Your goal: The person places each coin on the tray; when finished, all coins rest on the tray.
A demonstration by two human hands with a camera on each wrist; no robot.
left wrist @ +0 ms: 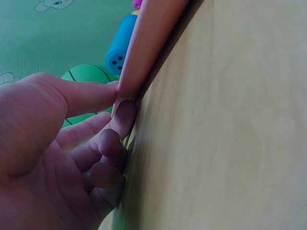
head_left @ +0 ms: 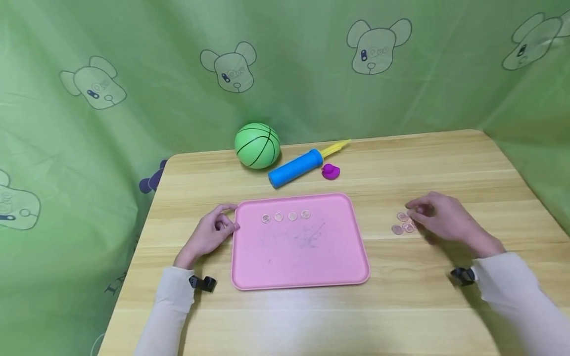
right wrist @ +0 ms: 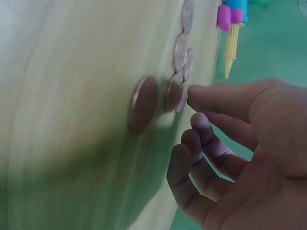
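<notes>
At the left edge of a pink tray [head_left: 303, 284], my left hand [head_left: 213, 230] grips the rim between thumb and curled fingers. In the left wrist view the thumb lies on top of the tray wall [left wrist: 151, 45], with a fingertip against its outer side. A row of several coins [head_left: 292, 216] lies in the tray's upper half. To the right, more coins [head_left: 397, 229] form a small cluster on the wooden table [head_left: 294, 326]. My right hand [head_left: 438, 212] is over that cluster, fingers loosely bent, thumb tip right at a coin [right wrist: 181, 101]. Nothing shows between its fingertips.
Behind the tray are a green ball [head_left: 257, 146], a blue pump [head_left: 296, 168] with a yellow nozzle, and a small purple hat-shaped toy [head_left: 330, 171]. A green curtain [head_left: 303, 99] hangs along the table's far edge. Dark marks stain the tray's floor.
</notes>
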